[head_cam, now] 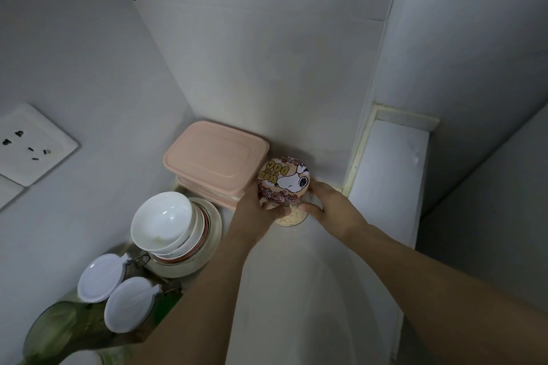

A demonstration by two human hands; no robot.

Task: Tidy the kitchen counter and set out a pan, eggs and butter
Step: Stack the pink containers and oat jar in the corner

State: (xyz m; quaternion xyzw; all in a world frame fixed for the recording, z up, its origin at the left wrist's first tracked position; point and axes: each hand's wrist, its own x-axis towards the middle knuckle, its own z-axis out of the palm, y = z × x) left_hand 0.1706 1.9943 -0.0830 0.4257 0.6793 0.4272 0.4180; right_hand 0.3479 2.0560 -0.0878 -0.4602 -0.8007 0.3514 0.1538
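Both your hands grip one jar [289, 200]: left hand [255, 216] and right hand [332, 209] curl round its glass, on the counter [296, 290] beside the pink boxes [213, 157].

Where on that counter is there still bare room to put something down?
Bare counter runs between the two forearms, below the jar held by the left hand and right hand. The left side is crowded: pink containers, stacked bowls, white-lidded jars.
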